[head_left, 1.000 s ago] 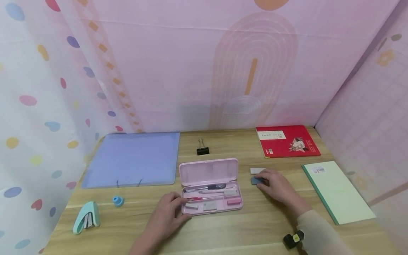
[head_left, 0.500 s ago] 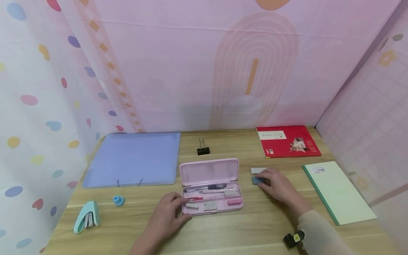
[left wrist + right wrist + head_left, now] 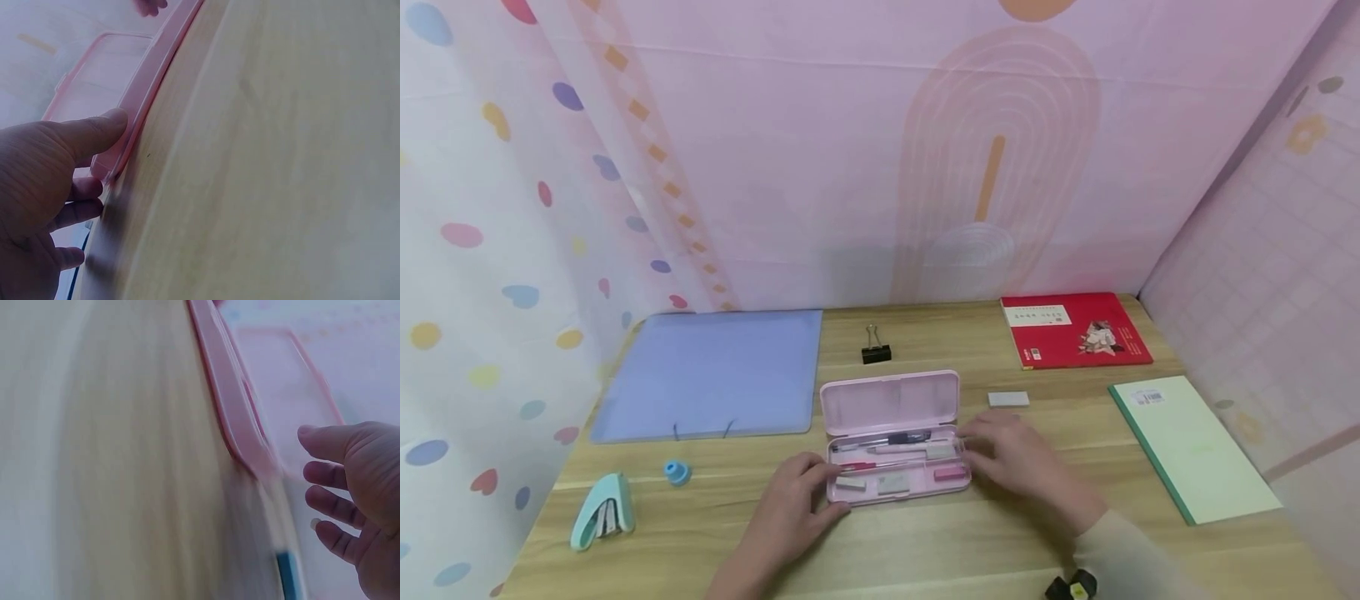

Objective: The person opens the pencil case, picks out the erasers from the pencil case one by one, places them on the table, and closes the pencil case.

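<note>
Near the desk's point(image 3: 1000, 533) front edge lies one open pink pencil case point(image 3: 891, 433) holding pens and erasers. One blue folder point(image 3: 711, 371) occupies the rear left corner. Left hand point(image 3: 790, 508), thumb pressed on the case's left end; right hand point(image 3: 1022, 462), fingers spread, beside its right end.
</note>
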